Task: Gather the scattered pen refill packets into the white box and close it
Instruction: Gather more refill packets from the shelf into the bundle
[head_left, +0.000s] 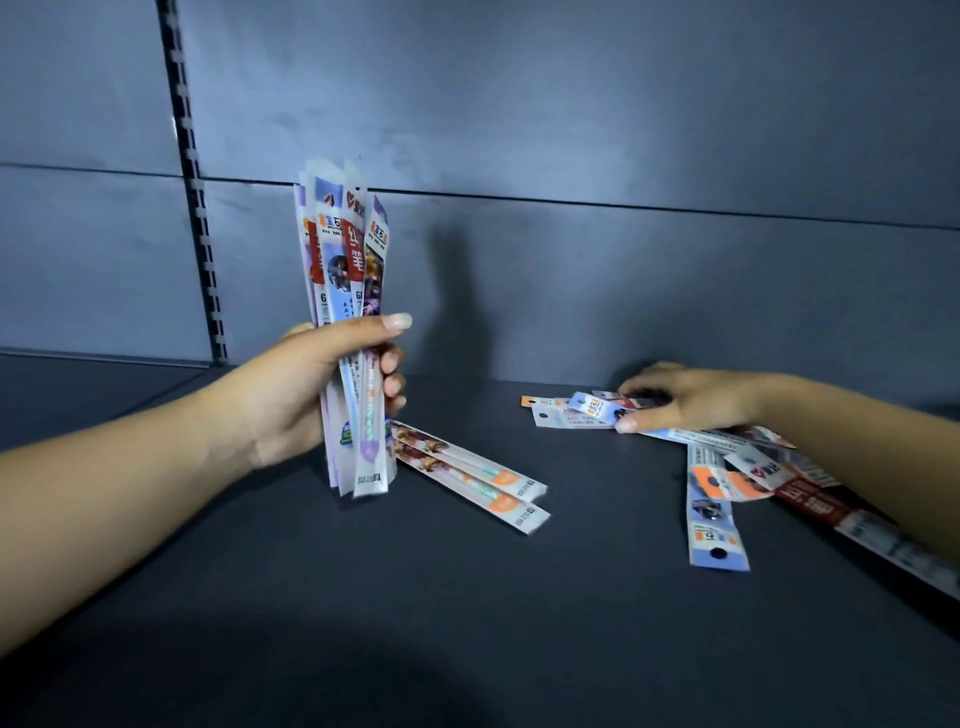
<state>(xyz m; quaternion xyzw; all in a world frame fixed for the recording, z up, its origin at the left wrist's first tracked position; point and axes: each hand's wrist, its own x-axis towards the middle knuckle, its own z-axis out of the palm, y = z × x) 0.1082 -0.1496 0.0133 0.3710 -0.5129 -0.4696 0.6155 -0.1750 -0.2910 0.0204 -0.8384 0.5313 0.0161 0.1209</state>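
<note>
My left hand (306, 384) grips an upright bundle of several pen refill packets (345, 260), its lower ends touching the dark shelf. Two packets (467, 475) lie side by side just right of the bundle. My right hand (685, 397) reaches across a scattered pile of packets (582, 410) at the right, with its thumb and fingers pinching the top ones. Further packets (714, 514) lie below and partly under my right forearm. The white box is out of view.
The dark shelf surface (415, 597) runs toward me. A grey back panel (571, 130) stands behind, with a slotted upright rail (195, 208) at the left.
</note>
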